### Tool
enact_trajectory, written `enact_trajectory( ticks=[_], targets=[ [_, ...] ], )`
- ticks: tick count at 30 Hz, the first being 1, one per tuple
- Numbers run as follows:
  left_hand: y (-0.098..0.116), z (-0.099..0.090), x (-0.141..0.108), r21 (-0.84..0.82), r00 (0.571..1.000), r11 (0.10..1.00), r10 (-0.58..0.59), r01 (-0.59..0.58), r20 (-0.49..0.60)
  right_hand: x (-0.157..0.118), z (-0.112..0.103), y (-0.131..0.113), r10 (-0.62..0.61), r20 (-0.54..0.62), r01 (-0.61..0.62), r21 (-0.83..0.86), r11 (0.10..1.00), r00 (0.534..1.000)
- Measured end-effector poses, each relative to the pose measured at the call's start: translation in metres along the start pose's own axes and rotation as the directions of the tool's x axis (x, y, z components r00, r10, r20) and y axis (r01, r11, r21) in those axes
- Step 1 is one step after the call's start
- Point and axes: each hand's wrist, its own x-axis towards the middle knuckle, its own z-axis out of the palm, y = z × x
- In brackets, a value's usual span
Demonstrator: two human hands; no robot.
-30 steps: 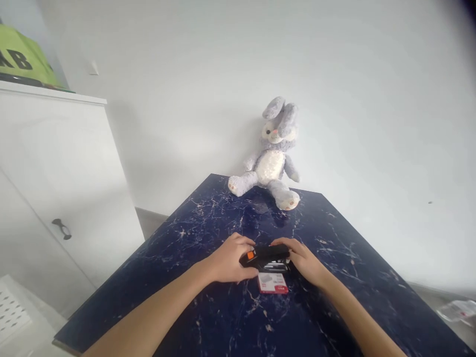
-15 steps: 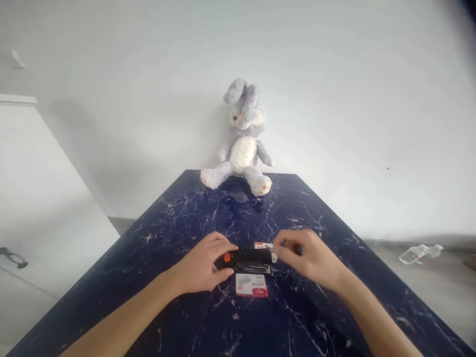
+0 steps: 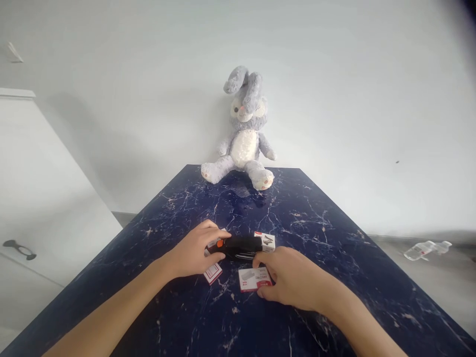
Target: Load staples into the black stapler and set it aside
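Note:
A black stapler [image 3: 241,248] with an orange part lies on the dark blue marbled table [image 3: 178,317]. My left hand [image 3: 197,250] is closed on its left end, thumb in front and fingers behind. My right hand [image 3: 286,275] is at the red and white box [image 3: 251,279] in front of the stapler, thumb at the near edge and fingers over its right end, by the stapler's right end. Another small box [image 3: 268,241] lies behind the stapler at the right. A further small box [image 3: 213,273] shows partly below my left hand.
A grey plush rabbit [image 3: 244,144] sits at the table's far edge against the wall. A white cabinet [image 3: 48,188] stands at the left. A clear plastic bottle [image 3: 420,251] lies beyond the table's right edge.
My right hand has come down and toward me from beside the rear box to the front box. My left hand and the stapler have shifted slightly left, and the small box below that hand now shows.

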Motion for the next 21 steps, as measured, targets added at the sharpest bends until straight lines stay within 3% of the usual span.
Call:
enact_trajectory(
  ticks=[5, 11, 14, 17, 19, 21],
  targets=[
    [-0.001, -0.004, -0.003, -0.023, 0.999, 0.999, -0.021, 0.022, 0.033, -0.004, -0.018, 0.012, -0.003, -0.029, 0.006, 0.096, 0.995, 1.0],
    [-0.006, -0.022, -0.011, -0.049, 0.967, 0.997, -0.041, 0.055, 0.253, -0.004, -0.027, 0.032, 0.027, -0.015, -0.024, 0.171, 0.985, 1.0],
    [-0.015, -0.029, -0.013, -0.062, 0.957, 0.995, -0.063, 0.084, 0.283, -0.006, -0.033, 0.034, 0.042, 0.04, -0.051, 0.243, 0.969, 0.998],
    [-0.019, -0.03, -0.012, -0.065, 0.978, 0.994, -0.069, 0.084, 0.199, -0.012, -0.043, 0.032, 0.026, 0.1, -0.066, 0.425, 0.903, 0.995],
    [-0.012, -0.026, -0.009, -0.082, 0.999, 0.996, -0.038, 0.041, 0.036, -0.016, -0.046, 0.028, -0.027, 0.055, -0.008, 0.558, 0.83, 0.998],
    [0.004, -0.018, -0.008, -0.124, 0.989, 0.992, -0.002, -0.016, -0.146, -0.018, -0.045, 0.019, -0.079, -0.009, 0.067, 0.639, 0.766, 0.997]
  ],
)
